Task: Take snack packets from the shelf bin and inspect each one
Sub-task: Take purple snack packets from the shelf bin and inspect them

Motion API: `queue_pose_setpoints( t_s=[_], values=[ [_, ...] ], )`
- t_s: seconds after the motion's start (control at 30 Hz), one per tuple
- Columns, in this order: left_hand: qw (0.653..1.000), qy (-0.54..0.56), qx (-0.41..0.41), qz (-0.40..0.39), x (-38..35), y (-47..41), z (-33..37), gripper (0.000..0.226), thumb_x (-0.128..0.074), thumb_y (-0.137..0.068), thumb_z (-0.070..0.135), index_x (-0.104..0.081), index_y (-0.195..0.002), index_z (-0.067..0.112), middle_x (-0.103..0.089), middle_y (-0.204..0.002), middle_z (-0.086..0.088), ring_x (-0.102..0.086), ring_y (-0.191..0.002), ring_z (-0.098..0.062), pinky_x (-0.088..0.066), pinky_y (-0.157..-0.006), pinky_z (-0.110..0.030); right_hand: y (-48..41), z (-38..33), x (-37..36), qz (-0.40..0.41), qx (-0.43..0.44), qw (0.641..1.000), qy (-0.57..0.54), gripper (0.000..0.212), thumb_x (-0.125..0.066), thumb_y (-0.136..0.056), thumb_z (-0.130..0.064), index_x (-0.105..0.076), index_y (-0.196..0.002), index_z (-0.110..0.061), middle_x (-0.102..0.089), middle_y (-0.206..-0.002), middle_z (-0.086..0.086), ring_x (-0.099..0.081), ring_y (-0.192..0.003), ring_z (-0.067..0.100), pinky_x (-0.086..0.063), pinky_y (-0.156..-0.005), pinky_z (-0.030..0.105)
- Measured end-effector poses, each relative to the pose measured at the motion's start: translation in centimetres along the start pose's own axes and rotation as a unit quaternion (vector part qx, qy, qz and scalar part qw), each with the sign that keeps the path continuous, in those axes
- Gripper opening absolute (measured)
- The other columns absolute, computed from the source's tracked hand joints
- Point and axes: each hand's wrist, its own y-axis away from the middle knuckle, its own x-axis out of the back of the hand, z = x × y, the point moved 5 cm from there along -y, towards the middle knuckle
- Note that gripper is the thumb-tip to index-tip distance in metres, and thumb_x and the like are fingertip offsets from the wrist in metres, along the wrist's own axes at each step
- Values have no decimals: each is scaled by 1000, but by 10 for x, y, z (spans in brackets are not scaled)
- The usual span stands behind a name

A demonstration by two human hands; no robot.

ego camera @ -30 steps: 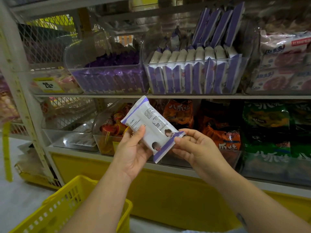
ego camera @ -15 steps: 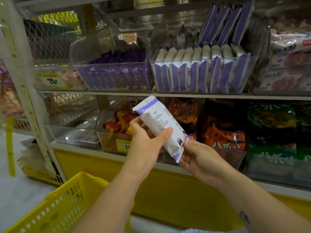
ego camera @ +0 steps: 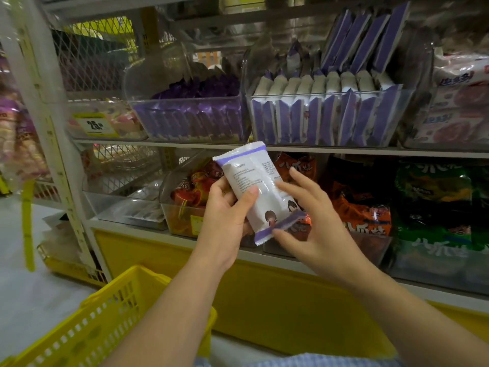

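A white snack packet (ego camera: pixel 254 186) with purple end bands and small print stands nearly upright in front of the lower shelf. My left hand (ego camera: pixel 227 210) grips it from the left, thumb across its printed face. My right hand (ego camera: pixel 309 221) is beside the packet's right edge with fingers spread; its fingertips lie at the lower purple end, contact unclear. Above, a clear shelf bin (ego camera: pixel 328 139) holds several matching white and purple packets standing in rows.
A second clear bin (ego camera: pixel 185 107) of purple packets sits to the left. Orange and green snack bags (ego camera: pixel 370 197) fill the lower shelf. A yellow shopping basket (ego camera: pixel 87 327) hangs at bottom left. A white shelf post (ego camera: pixel 53 128) stands at left.
The packet has turned more upright, printed side toward me. My right hand has let go of its lower end and spread its fingers beside it. The left hand keeps its hold.
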Motion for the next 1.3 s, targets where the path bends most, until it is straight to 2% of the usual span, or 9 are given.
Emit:
queue_pose_setpoints(
  t_s=[0.1,0.23,0.33,0.5,0.6,0.7,0.83,1.1,1.3],
  values=[
    [997,-65,-42,-16,-12,9,20,60,-64,-77,34,-47,-134,26,-73,-112,6,-70,-103,-16,-59,-76,-31,-6,-16,0,-49,43,996,54,71,-70,-86,-26,-30,-138,-53,-14,-155,-21,-14,-145,2,-31,-114,29],
    [979,-121,-146,-80,-36,19,64,66,-61,-87,34,-35,-147,29,-67,-124,10,-65,-111,-9,-55,-83,-20,-27,-46,35,-16,82,995,48,70,-62,-86,-41,-25,-145,-49,-25,-155,-16,-26,-142,2,-39,-111,38],
    [958,-154,-201,-132,-59,16,104,53,-56,-92,33,-41,-143,28,-62,-130,14,-59,-119,-4,-50,-90,-16,-50,-73,65,5,121,992,28,72,-55,-85,-51,-18,-147,-51,-35,-145,-15,-42,-131,5,-47,-103,37],
    [920,-241,-236,-199,-94,-14,151,53,-52,-91,39,-40,-143,34,-54,-137,21,-48,-127,4,-44,-104,-22,-100,-97,105,1,116,993,14,66,-59,-93,-31,-23,-143,-53,-49,-132,-8,-58,-111,4,-53,-91,26],
    [904,-285,-240,-208,-103,-43,163,56,-59,-88,36,-38,-139,42,-56,-122,39,-51,-119,12,-44,-95,-12,-131,-94,122,-4,75,997,2,57,-56,-96,-23,-32,-140,-50,-67,-98,-4,-67,-81,4,-53,-77,19],
    [881,-346,-254,-197,-110,-80,173,68,-63,-84,37,-36,-146,35,-55,-128,33,-52,-123,6,-45,-99,-18,-166,-83,134,6,40,999,1,55,-55,-97,-24,-33,-143,-45,-70,-108,6,-66,-102,18,-49,-98,40],
    [848,-418,-261,-195,-119,-132,179,65,-65,-89,33,-38,-148,28,-53,-141,10,-52,-126,-3,-43,-108,-36,-211,-60,137,9,8,999,-38,54,-55,-97,-18,-36,-145,-32,-65,-123,0,-62,-113,13,-47,-103,41],
    [781,-539,-275,-152,-108,-211,172,55,-62,-92,32,-41,-143,34,-60,-130,11,-60,-107,1,-47,-85,-10,-289,-14,119,38,-13,988,146,30,-56,-95,-35,-56,-122,-22,-68,-113,4,-61,-108,22,-46,-93,31],
    [826,-493,-239,-135,-95,-249,161,52,-59,-89,14,-48,-137,32,-59,-133,8,-55,-121,-9,-45,-103,-28,-326,3,102,38,-12,949,311,40,-48,-95,-47,-48,-132,-31,-65,-120,7,-59,-111,31,-47,-91,42]
  ],
)
